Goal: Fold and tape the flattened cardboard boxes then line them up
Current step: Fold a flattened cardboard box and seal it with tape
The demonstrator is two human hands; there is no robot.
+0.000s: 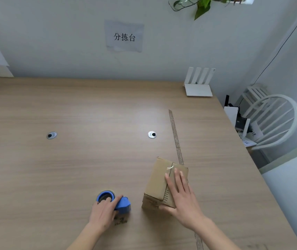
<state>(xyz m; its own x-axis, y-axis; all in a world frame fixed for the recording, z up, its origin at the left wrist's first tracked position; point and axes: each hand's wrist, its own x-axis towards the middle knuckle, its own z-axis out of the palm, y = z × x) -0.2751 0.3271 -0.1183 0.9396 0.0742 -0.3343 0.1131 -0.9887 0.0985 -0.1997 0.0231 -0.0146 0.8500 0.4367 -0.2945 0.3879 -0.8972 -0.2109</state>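
A folded brown cardboard box [157, 184] stands on the wooden table [72, 159] at the near right, its top flaps closed along a middle seam. My right hand [180, 193] lies flat on top of the box, fingers spread, thumb against its near edge. A blue tape dispenser [118, 202] sits on the table to the left of the box. My left hand [104, 212] is wrapped around the dispenser, fingers over its blue reel.
A strip of tape [176, 138] runs along the table just beyond the box. Two round cable grommets [152, 134] [51, 135] sit mid-table. A white router [199, 83] stands at the back right corner. A white chair [273, 121] is beside the table's right edge.
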